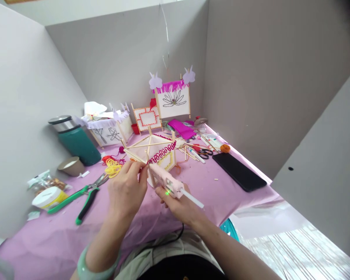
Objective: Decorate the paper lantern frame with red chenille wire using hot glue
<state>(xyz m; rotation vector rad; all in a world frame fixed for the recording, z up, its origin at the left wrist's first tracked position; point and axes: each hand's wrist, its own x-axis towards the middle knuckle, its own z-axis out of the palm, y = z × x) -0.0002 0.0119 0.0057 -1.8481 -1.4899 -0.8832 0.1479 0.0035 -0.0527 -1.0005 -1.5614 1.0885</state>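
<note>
From my place in the room, with the person facing twelve o'clock, the stick frame (151, 146) stands on the pink cloth (204, 182) at twelve, its near corner at both hands. The left hand (126, 182) is pinched at that corner, apparently on the crimson looped trim (162, 153). The right hand (176, 202) is wrapped around the glue gun (163, 177), nose at the same corner; I cannot tell whether the trigger is pressed. Caution: a hot nozzle could burn the left fingertips, which lie just beside it. The trim could set crooked if the pinch slips before any adhesive hardens. Excess pressure from the gun could tilt or loosen the light frame. The black cable (179, 234), near six o'clock, could snag and jerk the nozzle. The yellow cord (113, 168), at eleven, could be dragged against the work by the left hand.
</note>
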